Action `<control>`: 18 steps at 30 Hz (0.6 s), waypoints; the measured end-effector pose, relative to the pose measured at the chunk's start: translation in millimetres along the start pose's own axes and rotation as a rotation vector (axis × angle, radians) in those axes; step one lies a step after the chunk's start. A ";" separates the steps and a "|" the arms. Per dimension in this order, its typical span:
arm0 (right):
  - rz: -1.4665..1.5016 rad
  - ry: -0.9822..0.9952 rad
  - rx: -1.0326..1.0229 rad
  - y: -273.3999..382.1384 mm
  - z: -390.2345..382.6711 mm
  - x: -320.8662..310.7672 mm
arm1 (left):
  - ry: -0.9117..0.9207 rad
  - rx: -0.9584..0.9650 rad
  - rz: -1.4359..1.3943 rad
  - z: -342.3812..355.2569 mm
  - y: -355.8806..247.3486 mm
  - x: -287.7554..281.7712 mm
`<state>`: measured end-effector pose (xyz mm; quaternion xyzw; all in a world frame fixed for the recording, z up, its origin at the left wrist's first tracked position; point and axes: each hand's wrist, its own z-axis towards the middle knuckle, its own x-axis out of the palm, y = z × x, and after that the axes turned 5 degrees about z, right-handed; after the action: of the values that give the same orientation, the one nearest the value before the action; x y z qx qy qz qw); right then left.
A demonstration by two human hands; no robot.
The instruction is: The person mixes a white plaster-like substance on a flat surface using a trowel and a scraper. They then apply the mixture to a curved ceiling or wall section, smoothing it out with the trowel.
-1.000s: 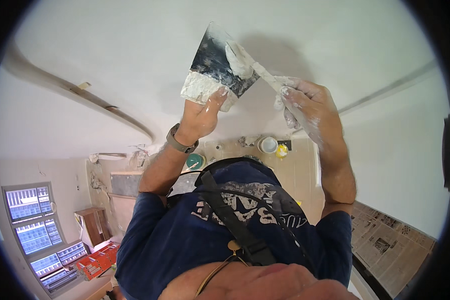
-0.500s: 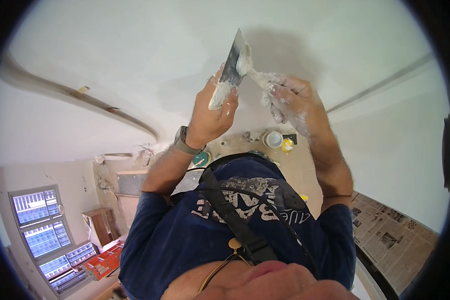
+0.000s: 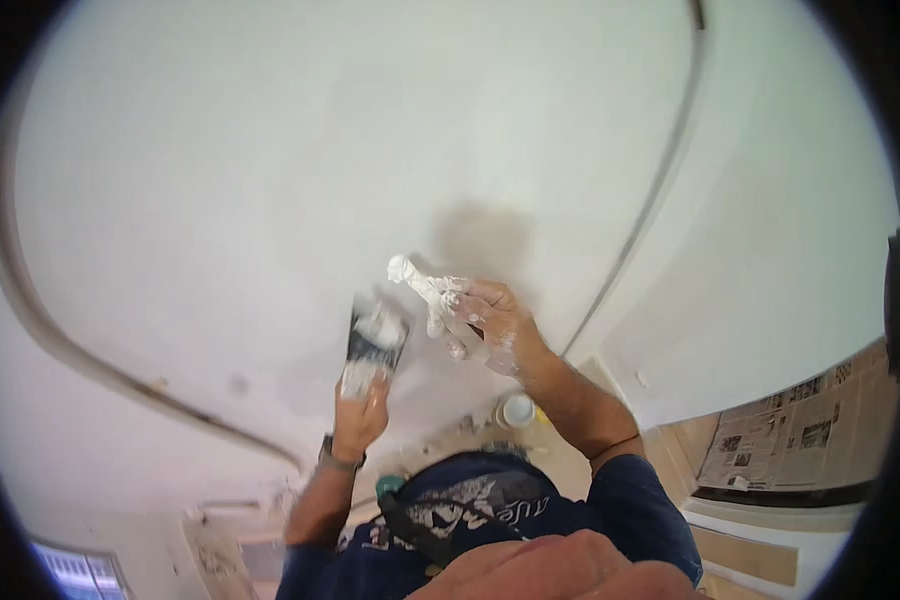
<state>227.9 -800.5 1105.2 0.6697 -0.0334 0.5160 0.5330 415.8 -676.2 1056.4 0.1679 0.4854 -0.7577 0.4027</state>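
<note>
My left hand (image 3: 358, 428) is closed round a wide putty knife (image 3: 363, 350), its dark blade pointing up and away from me. White putty (image 3: 382, 323) lies on the blade and on the part next to my fingers. To the right and a little higher, my right hand (image 3: 500, 322) grips a slim tool so thickly coated in white putty that its exact kind is hidden; I call it a putty-covered spatula (image 3: 417, 280). A white lump sits on its tip, apart from the blade. White smears cover my right fingers.
A broad white wall (image 3: 270, 150) fills the view ahead, with a dark strip (image 3: 660, 180) running down its right part. A curved pipe-like edge (image 3: 60, 335) bends along the left. Below are a white bucket (image 3: 516, 411) and newspaper sheets (image 3: 800, 425) at right.
The view has tilted up toward the wall. My hands have drawn apart: the spatula, touching the putty knife's blade before, is now clear of it, its tip up and left.
</note>
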 end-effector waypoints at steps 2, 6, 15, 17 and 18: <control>-0.013 0.159 -0.168 30.2 11.6 -6.4 | 0.019 -0.060 -0.108 -2.3 5.4 0.2; -0.062 0.143 -0.770 104.7 32.4 10.3 | 0.011 -0.185 -0.225 -6.5 -0.3 4.1; -0.443 -0.359 -1.371 263.8 103.2 53.5 | -0.029 -0.225 -0.216 -6.3 -14.7 7.8; -0.565 -0.522 -1.406 282.5 97.3 71.2 | -0.051 -0.242 -0.184 -8.1 -14.6 9.4; -0.577 -0.535 -1.508 288.8 105.4 70.8 | -0.051 -0.262 -0.173 -10.1 -18.7 7.1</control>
<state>158.1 -967.6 1363.4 0.2170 -0.3210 0.0238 0.9216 395.5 -666.7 1058.3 0.0523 0.5820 -0.7238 0.3668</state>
